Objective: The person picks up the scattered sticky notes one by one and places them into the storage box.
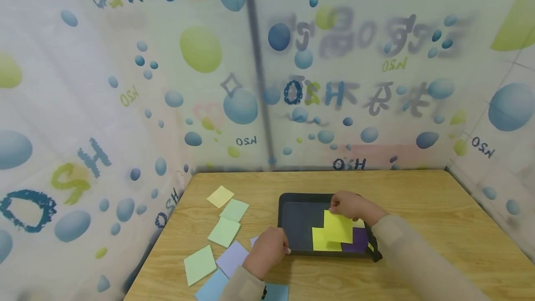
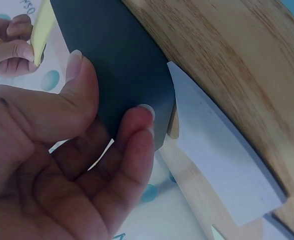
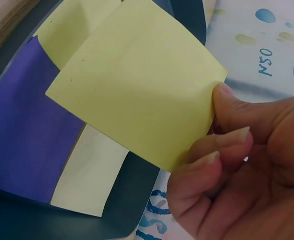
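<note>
My right hand (image 1: 353, 206) pinches a bright yellow sticky note (image 1: 339, 226) by one edge, between thumb and fingers, over the right part of a black tray (image 1: 298, 226). Below the held note, another yellow note (image 1: 322, 239), a dark purple note (image 1: 357, 240) and a cream note (image 3: 89, 175) lie in the tray. At the tray's near left corner, my left hand (image 1: 267, 250) grips the rim, thumb on one side and fingers on the other in the left wrist view. Close by that hand is a lilac pad (image 2: 222, 155).
Left of the tray, a pale yellow note (image 1: 220, 197), several pale green notes (image 1: 199, 265), a lilac note (image 1: 232, 258) and blue notes (image 1: 212, 286) lie on the wooden table (image 1: 409, 203). A patterned curtain (image 1: 200, 106) surrounds the table's back and sides.
</note>
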`<state>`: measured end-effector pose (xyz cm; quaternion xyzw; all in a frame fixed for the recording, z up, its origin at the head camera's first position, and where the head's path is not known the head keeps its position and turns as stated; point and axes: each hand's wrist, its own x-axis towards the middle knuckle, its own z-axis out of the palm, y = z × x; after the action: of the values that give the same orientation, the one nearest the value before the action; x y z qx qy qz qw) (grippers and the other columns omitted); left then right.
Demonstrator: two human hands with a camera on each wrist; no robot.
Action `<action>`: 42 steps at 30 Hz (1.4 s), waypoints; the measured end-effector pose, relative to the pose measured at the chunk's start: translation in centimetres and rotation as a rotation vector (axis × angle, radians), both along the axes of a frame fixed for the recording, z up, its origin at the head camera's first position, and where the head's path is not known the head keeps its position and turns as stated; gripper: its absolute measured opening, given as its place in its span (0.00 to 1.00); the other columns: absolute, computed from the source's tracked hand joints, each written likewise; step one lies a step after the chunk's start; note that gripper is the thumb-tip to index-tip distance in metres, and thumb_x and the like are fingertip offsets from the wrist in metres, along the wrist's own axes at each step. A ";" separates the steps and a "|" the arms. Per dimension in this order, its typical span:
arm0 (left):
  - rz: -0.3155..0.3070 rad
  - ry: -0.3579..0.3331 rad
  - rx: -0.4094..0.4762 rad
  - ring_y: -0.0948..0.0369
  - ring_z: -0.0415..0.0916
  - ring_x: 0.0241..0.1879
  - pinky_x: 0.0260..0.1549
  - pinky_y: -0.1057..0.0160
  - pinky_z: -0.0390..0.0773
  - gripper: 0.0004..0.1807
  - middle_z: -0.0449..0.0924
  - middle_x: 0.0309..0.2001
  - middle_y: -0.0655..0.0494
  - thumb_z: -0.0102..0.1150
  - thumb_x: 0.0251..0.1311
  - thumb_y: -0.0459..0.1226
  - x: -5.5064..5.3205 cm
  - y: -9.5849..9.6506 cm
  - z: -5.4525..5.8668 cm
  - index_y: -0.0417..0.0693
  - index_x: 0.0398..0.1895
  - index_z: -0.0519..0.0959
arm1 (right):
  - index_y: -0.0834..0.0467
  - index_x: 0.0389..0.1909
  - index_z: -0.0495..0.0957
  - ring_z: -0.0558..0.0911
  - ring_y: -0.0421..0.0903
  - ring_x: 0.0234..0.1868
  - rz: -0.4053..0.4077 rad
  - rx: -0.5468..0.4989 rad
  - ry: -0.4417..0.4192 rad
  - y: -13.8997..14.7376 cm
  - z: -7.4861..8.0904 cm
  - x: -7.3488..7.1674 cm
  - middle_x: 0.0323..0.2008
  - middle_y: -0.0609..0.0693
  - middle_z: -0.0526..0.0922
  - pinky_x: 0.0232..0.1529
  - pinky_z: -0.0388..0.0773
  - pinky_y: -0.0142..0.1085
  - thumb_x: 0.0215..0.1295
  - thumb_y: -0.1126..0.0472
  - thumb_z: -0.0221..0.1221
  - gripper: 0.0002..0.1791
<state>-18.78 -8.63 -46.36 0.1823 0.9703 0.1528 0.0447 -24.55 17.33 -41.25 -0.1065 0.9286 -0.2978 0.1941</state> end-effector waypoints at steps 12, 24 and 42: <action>-0.001 -0.013 0.011 0.64 0.82 0.28 0.27 0.66 0.81 0.05 0.87 0.26 0.59 0.73 0.56 0.37 0.0 -0.1 0.0 0.48 0.25 0.89 | 0.59 0.33 0.78 0.54 0.39 0.17 0.006 -0.026 -0.064 -1.4 -0.2 -0.3 0.19 0.45 0.61 0.18 0.56 0.31 0.75 0.62 0.56 0.09; 0.014 -0.027 0.023 0.65 0.81 0.27 0.26 0.66 0.80 0.05 0.87 0.26 0.58 0.73 0.56 0.37 0.1 -0.1 -0.1 0.48 0.25 0.89 | 0.54 0.22 0.70 0.50 0.39 0.16 0.022 -0.064 -0.174 -1.9 -1.4 -1.2 0.16 0.43 0.55 0.18 0.52 0.31 0.75 0.63 0.56 0.17; -0.005 0.011 0.025 0.65 0.83 0.27 0.26 0.67 0.81 0.05 0.88 0.26 0.58 0.74 0.55 0.36 0.0 -0.2 -0.1 0.48 0.24 0.89 | 0.55 0.21 0.70 0.54 0.38 0.16 0.000 -0.055 -0.178 -3.4 -2.4 -0.7 0.16 0.43 0.58 0.17 0.55 0.31 0.73 0.65 0.58 0.17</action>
<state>-18.78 -8.86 -46.51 0.1860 0.9680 0.1641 0.0375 -25.26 13.94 -43.61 -0.0849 0.8991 -0.3315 0.2729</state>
